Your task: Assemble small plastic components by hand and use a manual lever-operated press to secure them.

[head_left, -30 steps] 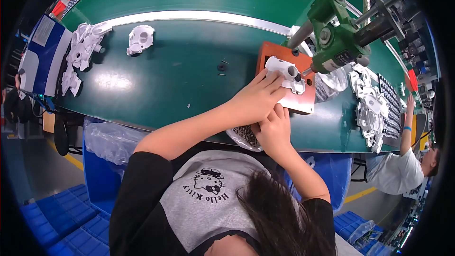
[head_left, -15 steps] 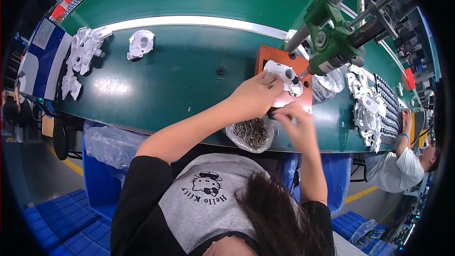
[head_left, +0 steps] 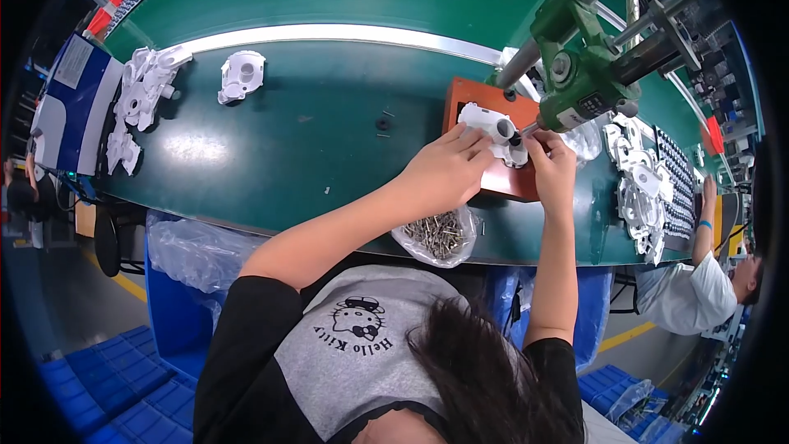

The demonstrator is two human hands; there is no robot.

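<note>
A white moulded plastic part (head_left: 483, 117) lies on the orange base block (head_left: 466, 92) of a green bench press (head_left: 561, 70). My left hand (head_left: 448, 168) reaches across from the left, its fingers closed over the near edge of the part and holding it on the block. At the part's right side, close under the press's tip, my right hand (head_left: 554, 166) is pinched. Whatever its fingertips hold is hidden. A dark round piece shows in the part beside those fingertips. Nearer to me, a clear plastic bag (head_left: 436, 237) holds many small metal pins.
One white part (head_left: 242, 76) lies alone at left, near a heap of similar parts (head_left: 141, 99) and a blue-white box (head_left: 76, 103). More white parts (head_left: 641, 185) lie at right beside a tray of dark pieces (head_left: 675, 185). A person (head_left: 686, 292) sits at far right.
My right hand has moved up and away from me, from above the pin bag to the right side of the white part. My left hand stays on the part.
</note>
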